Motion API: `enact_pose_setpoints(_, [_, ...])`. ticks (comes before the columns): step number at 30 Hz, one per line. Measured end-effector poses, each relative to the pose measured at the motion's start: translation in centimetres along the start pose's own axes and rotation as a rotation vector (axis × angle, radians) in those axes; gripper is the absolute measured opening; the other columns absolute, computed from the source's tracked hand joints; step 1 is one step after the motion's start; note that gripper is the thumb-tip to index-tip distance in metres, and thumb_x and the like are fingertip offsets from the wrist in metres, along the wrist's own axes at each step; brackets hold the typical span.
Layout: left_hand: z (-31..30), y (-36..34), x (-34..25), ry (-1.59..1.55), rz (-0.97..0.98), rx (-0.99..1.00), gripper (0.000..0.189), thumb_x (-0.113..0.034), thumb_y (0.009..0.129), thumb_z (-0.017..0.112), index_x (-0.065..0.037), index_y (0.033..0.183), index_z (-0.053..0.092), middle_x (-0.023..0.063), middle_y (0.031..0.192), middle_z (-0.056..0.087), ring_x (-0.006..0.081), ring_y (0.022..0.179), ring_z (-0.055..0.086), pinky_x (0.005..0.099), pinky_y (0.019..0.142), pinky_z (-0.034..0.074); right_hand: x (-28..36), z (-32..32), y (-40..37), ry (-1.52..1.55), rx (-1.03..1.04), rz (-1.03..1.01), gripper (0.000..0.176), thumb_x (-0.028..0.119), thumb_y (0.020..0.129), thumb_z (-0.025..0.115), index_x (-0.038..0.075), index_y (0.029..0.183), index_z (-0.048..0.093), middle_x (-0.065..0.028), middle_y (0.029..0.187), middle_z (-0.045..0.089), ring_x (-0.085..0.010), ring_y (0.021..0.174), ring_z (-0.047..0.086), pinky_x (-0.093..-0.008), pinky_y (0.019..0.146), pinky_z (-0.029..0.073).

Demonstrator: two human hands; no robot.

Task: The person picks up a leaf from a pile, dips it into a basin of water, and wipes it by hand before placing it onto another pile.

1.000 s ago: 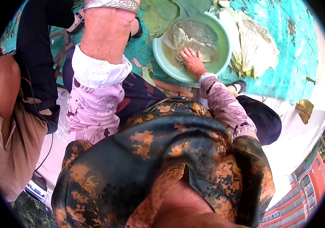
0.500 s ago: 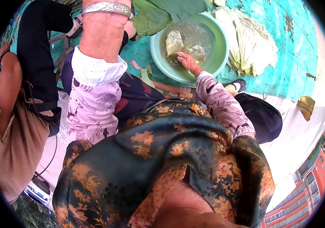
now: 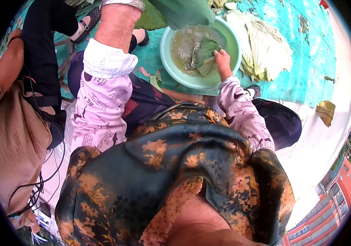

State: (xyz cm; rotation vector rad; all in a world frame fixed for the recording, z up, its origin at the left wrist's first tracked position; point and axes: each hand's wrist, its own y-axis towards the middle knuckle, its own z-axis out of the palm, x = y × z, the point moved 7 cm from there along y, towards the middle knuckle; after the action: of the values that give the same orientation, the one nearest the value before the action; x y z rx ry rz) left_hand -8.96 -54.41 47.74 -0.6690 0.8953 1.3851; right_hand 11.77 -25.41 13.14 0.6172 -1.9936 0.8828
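Note:
My right hand is closed on the edge of a wet, folded piece of green leaf. The leaf dips into cloudy water in a pale green basin, with that hand above the basin's right side. A large green leaf overhangs the far rim of the basin. My left arm reaches past the top edge of the view near this leaf. Only the forearm and a silver bracelet show, so my left hand and whatever it holds are out of sight.
Pale, flattened leaves lie right of the basin on a turquoise sheet. A dry brown leaf sits farther right on pale ground. At left is another person in a tan garment, with black cables hanging beside them.
My right hand has moved right and lifted the leaf piece partly from the water. Its dark green side now shows instead of a pale one. The large leaf has shifted left.

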Motion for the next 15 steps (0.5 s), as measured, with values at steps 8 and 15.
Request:
enact_pose_setpoints(8, [0.1, 0.0, 4.5, 0.330, -0.158, 0.134, 0.019, -0.014, 0.071, 0.069, -0.006, 0.061, 0.056, 0.0001, 0.047, 0.048, 0.0089, 0.039, 0.041, 0.0229, 0.040, 0.030, 5.7, -2.6, 0.5, 0.129, 0.199, -0.066, 0.014, 0.008, 0.078, 0.058, 0.002, 0.090, 0.058, -0.0017, 0.077, 0.056, -0.0113, 0.070, 0.049, -0.0256, 0.066, 0.041])
enact_pose_setpoints(15, [-0.2, -0.4, 15.2, 0.800, -0.199, 0.297, 0.019, -0.018, 0.068, 0.071, -0.006, 0.082, 0.065, 0.0006, 0.075, 0.064, 0.0094, 0.071, 0.057, 0.0234, 0.065, 0.045, 13.0, -5.9, -2.7, 0.216, 0.153, -0.156, 0.019, 0.006, 0.076, 0.055, 0.004, 0.094, 0.058, 0.0003, 0.078, 0.056, -0.0095, 0.071, 0.050, -0.0231, 0.065, 0.040])
